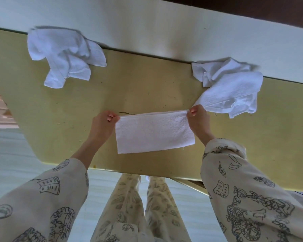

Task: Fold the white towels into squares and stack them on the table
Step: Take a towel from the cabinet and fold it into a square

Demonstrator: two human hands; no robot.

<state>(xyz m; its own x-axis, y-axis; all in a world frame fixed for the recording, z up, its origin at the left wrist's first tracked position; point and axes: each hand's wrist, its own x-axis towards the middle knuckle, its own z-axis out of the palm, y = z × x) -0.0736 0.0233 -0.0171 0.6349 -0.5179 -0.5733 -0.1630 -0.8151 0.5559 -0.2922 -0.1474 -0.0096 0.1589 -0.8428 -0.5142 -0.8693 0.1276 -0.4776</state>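
Right now my left hand (pixel 101 125) and right hand (pixel 198 119) each pinch a top corner of the half-folded towel (pixel 154 132), keeping its doubled edge taut over table (pixel 112 88) centre for squaring. Nubby white terry rectangle; crumpled towels wait at 10 o'clock (pixel 65 56) and 2 o'clock (pixel 229 86).

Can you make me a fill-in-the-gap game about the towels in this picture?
1. The left hand and right hand each pinch a top ____ of the folded towel.
2. The number of crumpled towel piles at the back of the table is ____.
3. The folded towel's shape is a ____.
4. The towels' colour is ____.

Missing words: corner; two; rectangle; white
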